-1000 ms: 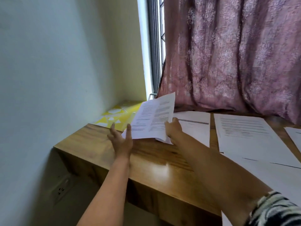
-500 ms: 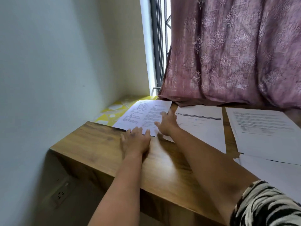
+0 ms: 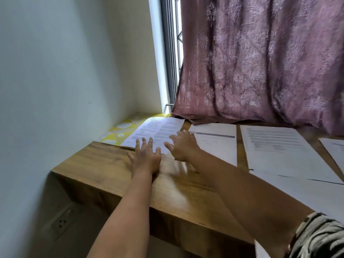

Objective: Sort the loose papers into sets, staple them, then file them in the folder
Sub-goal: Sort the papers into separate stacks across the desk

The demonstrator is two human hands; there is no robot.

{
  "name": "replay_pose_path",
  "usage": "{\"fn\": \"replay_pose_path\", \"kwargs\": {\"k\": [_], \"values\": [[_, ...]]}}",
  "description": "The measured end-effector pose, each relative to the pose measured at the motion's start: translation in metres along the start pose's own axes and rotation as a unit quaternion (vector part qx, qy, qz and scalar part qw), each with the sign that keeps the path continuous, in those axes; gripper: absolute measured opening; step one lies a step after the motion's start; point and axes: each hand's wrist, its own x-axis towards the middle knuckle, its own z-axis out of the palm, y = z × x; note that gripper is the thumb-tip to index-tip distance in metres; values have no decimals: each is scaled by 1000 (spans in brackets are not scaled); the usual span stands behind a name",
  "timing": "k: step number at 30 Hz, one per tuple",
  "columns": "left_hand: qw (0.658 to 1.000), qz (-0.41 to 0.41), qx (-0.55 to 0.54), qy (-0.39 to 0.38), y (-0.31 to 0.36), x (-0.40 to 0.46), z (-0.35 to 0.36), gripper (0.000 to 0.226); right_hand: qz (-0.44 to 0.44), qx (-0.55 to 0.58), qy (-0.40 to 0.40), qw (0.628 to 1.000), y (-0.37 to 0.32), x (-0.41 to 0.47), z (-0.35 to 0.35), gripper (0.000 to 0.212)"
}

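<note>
A printed two-column paper (image 3: 158, 130) lies flat at the far left corner of the wooden table (image 3: 96, 162), partly over a yellow patterned surface. My left hand (image 3: 146, 157) lies flat with straight, spread fingers, its fingertips on the paper's near edge. My right hand (image 3: 183, 144) is open just right of it, fingers spread over the paper's right edge and the neighbouring sheet with a dark header bar (image 3: 217, 140). Another printed sheet (image 3: 275, 144) lies further right. More white sheets (image 3: 307, 190) lie nearer me on the right. No stapler or folder is in view.
A white wall (image 3: 55, 81) stands close on the left, with a power socket (image 3: 61, 223) below the table edge. A mauve patterned curtain (image 3: 260, 62) hangs behind the table beside a window frame (image 3: 170, 53). A yellow patterned surface (image 3: 122, 128) fills the corner.
The two-column paper, held up in both hands a second ago, now lies flat in the corner. Both hands have let go and spread open over its near edge.
</note>
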Motion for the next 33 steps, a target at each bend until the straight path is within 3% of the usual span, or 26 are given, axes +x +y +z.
{"fn": "replay_pose_path", "kwargs": {"k": [3, 7, 10, 13, 16, 20, 27, 33], "values": [[998, 38, -42, 41, 10, -15, -5, 57, -9, 37, 66, 997, 19, -36, -30, 50], [975, 52, -214, 30, 50, -55, -19, 54, 17, 82, 78, 993, 63, -93, -69, 40], [946, 114, -301, 40, 93, -112, -34, 48, 72, 188, 105, 974, 105, -150, -106, 28], [933, 112, -341, -3, 122, -174, -40, 31, 145, 253, 140, 946, 154, -225, -140, 17], [945, 111, -301, -64, 136, -220, -26, 12, 244, 241, 155, 926, 190, -305, -145, 12], [955, 123, -265, -53, 150, -249, -4, 15, 380, 212, 107, 894, 202, -370, -118, 22], [970, 111, -191, -104, 162, -271, 12, 51, 392, 216, 143, 883, 194, -389, -86, 52], [972, 97, -180, -114, 163, -271, 13, 54, 397, 266, 160, 864, 202, -392, -81, 37]]}}
